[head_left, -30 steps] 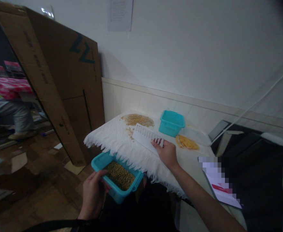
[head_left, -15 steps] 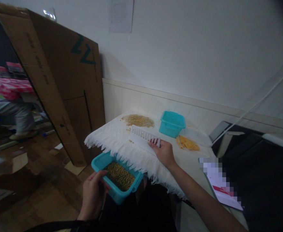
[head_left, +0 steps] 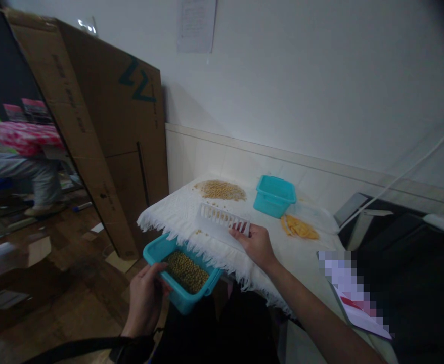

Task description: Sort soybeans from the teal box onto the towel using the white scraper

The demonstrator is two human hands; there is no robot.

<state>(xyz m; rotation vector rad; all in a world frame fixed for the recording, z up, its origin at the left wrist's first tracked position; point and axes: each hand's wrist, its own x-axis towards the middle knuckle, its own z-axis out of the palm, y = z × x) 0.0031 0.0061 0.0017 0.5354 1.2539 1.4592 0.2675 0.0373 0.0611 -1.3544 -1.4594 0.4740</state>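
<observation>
Head camera: the left hand (head_left: 145, 296) grips a turquoise box (head_left: 186, 303) by its near left rim, thumb over the edge and fingers partly hidden outside; the box, part filled with beans (head_left: 187, 271), sits just below the desk (head_left: 303, 265) edge. The right hand (head_left: 257, 245) has its fingers closed around one end of a white slotted tool (head_left: 215, 228), low over a fringed white cloth (head_left: 169, 213). Pale beans show at the slots, though whether in the tool or beyond it I cannot tell. A bean pile (head_left: 222, 190) lies farther back, a few loose beans (head_left: 201, 232) near the cloth's edge, and a second turquoise box (head_left: 269, 203) stands beside a yellow bundle (head_left: 300, 227). The likeliest trouble is spillage: should the held box drift from the edge, beans rolling off could drop to the floor (head_left: 81, 303). Its weight, gripped at one side, might tip it if nothing supports it beneath, which is hidden. Pressing the tool hard could ruck the cloth and scatter beans, and the fringe may snag some.
</observation>
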